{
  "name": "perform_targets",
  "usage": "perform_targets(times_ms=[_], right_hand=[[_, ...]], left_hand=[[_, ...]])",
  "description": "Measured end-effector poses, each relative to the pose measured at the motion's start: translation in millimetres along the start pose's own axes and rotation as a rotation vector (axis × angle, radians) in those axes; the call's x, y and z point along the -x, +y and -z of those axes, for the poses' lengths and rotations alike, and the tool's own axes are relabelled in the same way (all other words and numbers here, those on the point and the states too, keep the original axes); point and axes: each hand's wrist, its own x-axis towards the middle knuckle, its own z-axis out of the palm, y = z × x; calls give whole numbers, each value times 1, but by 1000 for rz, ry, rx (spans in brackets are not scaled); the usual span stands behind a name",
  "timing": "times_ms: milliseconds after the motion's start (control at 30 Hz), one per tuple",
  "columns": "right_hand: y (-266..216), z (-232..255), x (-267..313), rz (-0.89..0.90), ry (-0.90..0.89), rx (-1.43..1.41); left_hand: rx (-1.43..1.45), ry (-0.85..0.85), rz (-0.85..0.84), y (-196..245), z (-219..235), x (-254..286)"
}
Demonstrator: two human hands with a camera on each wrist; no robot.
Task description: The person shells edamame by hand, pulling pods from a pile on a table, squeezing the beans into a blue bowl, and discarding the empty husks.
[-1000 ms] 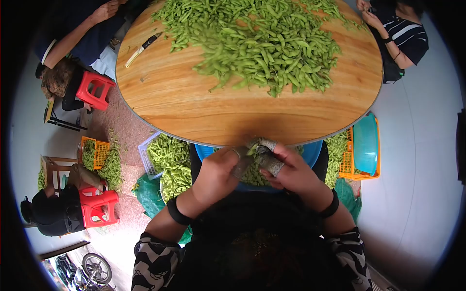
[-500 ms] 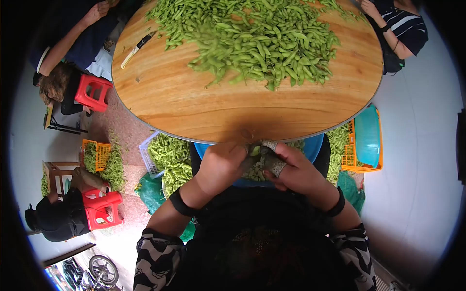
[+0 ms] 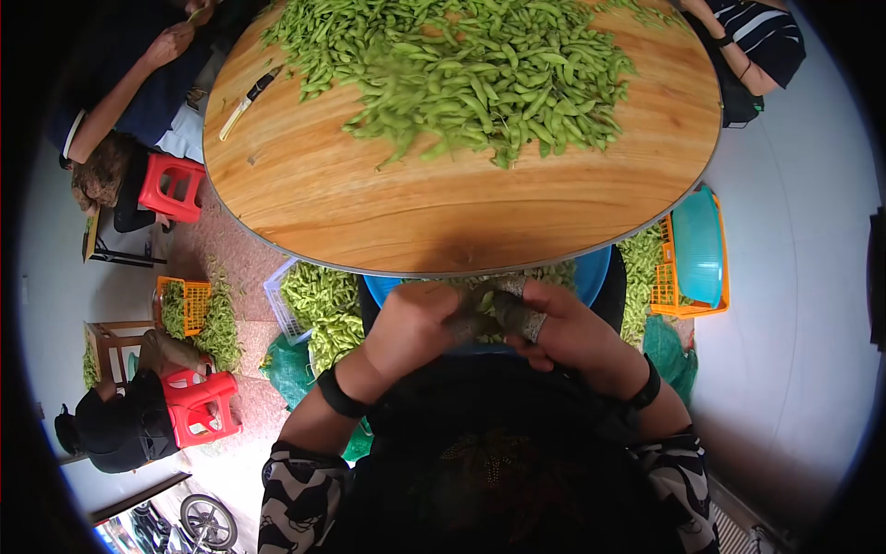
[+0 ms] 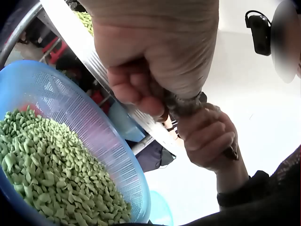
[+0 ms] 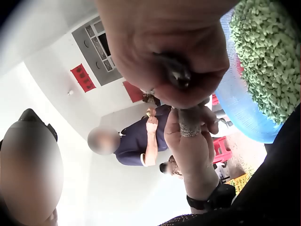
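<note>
Both hands meet fingertip to fingertip just below the table's near edge in the head view. My left hand [image 3: 411, 323] has curled fingers and pinches a green soybean pod [image 3: 487, 300], mostly covered by the fingers. My right hand [image 3: 577, 325] curls around a slim dark handle [image 5: 178, 75], whose end shows in the palm in the right wrist view; its other end is hidden. Grey wraps [image 3: 526, 319] cover some fingertips. Below the hands sits a blue plastic basket [image 4: 141, 174] with a heap of shelled green beans [image 4: 61, 174].
Soybean pods [image 3: 480, 83] pile on the round wooden table [image 3: 305, 194], where a knife [image 3: 249, 102] lies at left. Pod-filled crates [image 3: 286, 319] stand on both sides. A teal basket [image 3: 697, 249] leans at right. Other people sit around, one on a red stool [image 3: 201, 406].
The hands stay together while their fingers shift slightly, and less of the green pod shows between them. The head view has shifted a little.
</note>
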Motion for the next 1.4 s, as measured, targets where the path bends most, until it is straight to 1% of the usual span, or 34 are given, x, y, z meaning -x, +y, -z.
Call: perform_targets(times_ms=[33, 67, 100, 133, 167, 233, 267, 300, 333, 367, 433, 467, 533, 567, 600, 633, 667, 700, 733, 800, 833, 900, 933, 967, 1000, 1033, 1067, 1133, 1200, 1233, 1300, 1333, 1367, 1400], right_hand=[[0, 0, 0, 1, 0, -1], [0, 1, -1, 33, -12, 63], [0, 0, -1, 66, -27, 128], [-3, 0, -1, 67, -27, 128], [-7, 0, 0, 70, -7, 178], [-7, 1, -1, 72, 16, 224], [-3, 2, -3, 82, -8, 114], [1, 4, -5, 92, -33, 4], [4, 6, -7, 92, -31, 3], [7, 7, -8, 111, -52, -62], [9, 8, -6, 130, -74, -126], [9, 8, -4, 89, -65, -176], [9, 12, -2, 44, -58, -222], [9, 18, -2, -12, -130, -375], [10, 21, -4, -70, -203, -527], [21, 23, -13, -72, -206, -519], [40, 26, -26, 351, 86, 37], [37, 19, -31, 759, 370, 607], [34, 13, -28, 761, 359, 615], [22, -1, -17, 847, 547, 985], [22, -1, -19, 852, 541, 991], [19, 2, -27, 842, 391, 1053], [17, 2, -28, 856, 384, 1068], [17, 0, -27, 819, 359, 1055], [18, -2, -26, 778, 336, 1039], [21, -4, -26, 785, 329, 1049], [24, -5, -27, 755, 355, 1083], [28, -6, -27, 734, 382, 1126], [29, -4, -26, 748, 291, 1074], [27, -5, -26, 751, 290, 1082], [25, -9, -24, 729, 225, 958], [29, -8, -26, 731, 226, 965], [36, -5, -30, 704, 272, 1029], [39, -4, -32, 677, 317, 1093]], left_hand=[[-77, -1, -73, -2, 3, 0], [-78, -2, -73, -1, 4, -1], [-206, 7, -121, 1, 5, 0], [-331, 15, -170, 2, 5, -1], [-331, 14, -171, 2, 4, -2], [-300, 135, -194, 4, -1, -1], [-299, 132, -198, 4, -5, -1], [-138, 149, -120, 3, -10, 1], [22, 165, -41, 2, -14, 3], [23, 165, -41, 2, -16, 7], [623, 83, 187, 4, -17, 10], [623, 84, 186, 4, -12, 10], [1397, -155, 777, 11, 3, 5], [1399, -152, 776, 9, 2, 6], [1380, -188, 686, 6, 0, 7], [1358, -222, 594, 3, -2, 9], [1359, -210, 587, -1, -6, 10], [908, -151, 489, -3, -10, 10], [458, -92, 390, -4, -12, 11], [437, -107, 368, 1, -13, 13], [416, -131, 344, 4, -13, 15], [467, -136, 299, 4, -13, 18], [518, -150, 255, 4, -12, 18], [515, -131, 250, 4, -10, 19], [510, -220, 280, 7, -4, 20], [505, -309, 311, 8, 1, 21], [505, -295, 308, 9, 3, 22], [543, -372, 386, 8, 7, 23], [581, -355, 384, 7, 10, 26], [621, -352, 389, 7, 10, 28], [572, -328, 354, 3, 5, 32], [520, -309, 323, 2, 3, 33], [520, -303, 317, 2, 3, 32], [532, -318, 263, 3, 6, 31]])
